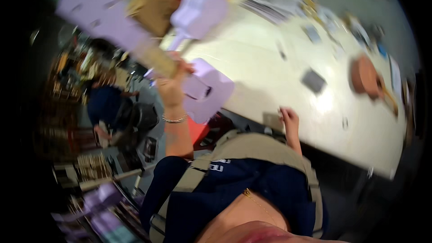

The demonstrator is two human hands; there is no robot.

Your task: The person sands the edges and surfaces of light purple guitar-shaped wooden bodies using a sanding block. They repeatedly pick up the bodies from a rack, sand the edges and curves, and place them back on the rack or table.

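Observation:
My left hand (pixel 173 78) is closed around the neck of a pale purple ukulele. Its slotted headstock (pixel 96 11) looms large and blurred at the upper left. Below the hand is its purple body (pixel 209 87), with a dark slotted bridge, overlapping the near left table edge. My right hand (pixel 289 119) hovers at the table's front edge, fingers loosely curled, with nothing visible in them. Just beyond my left hand, a second purple ukulele (pixel 200 13) lies on the table, its neck pointing towards me.
The pale table (pixel 256 49) bears grey square pads (pixel 313 81), a brown ukulele (pixel 366 78) at right and a stack of papers (pixel 272 0) at the back. A cardboard box (pixel 157 6) stands at far left. Another person (pixel 108 105) works at left; more purple instruments (pixel 103 207) lie lower left.

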